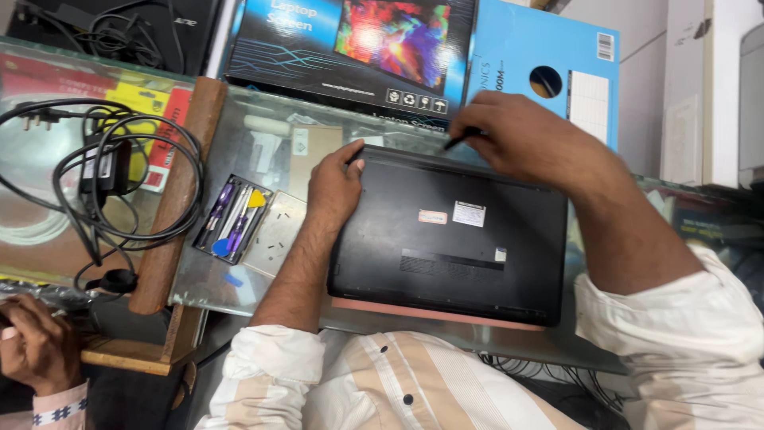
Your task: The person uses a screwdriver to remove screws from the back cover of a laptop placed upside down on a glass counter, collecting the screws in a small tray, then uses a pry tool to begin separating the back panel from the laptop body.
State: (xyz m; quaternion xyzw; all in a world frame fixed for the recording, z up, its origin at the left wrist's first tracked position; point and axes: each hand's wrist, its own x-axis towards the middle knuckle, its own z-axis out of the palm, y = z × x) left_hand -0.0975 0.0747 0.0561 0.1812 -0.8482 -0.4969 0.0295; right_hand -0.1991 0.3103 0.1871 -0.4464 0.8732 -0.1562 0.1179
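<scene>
Glass counter [263, 279], white-labelled black laptop [450, 239], hands [334, 187] gripping, perhaps.

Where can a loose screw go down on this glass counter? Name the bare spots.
Bare glass lies between the tool tray and the boxes behind, though papers show beneath it. A narrow strip runs in front of the tray. The left side is crowded with the charger cable. The upturned laptop fills the middle, under the left hand and right hand.

The laptop [446, 239] is showing a matt black plastic underside, lying on a glossy glass tabletop [263, 127]. Rough wood is edging the glass, and smooth printed cardboard boxes [350, 48] are shining behind.
</scene>
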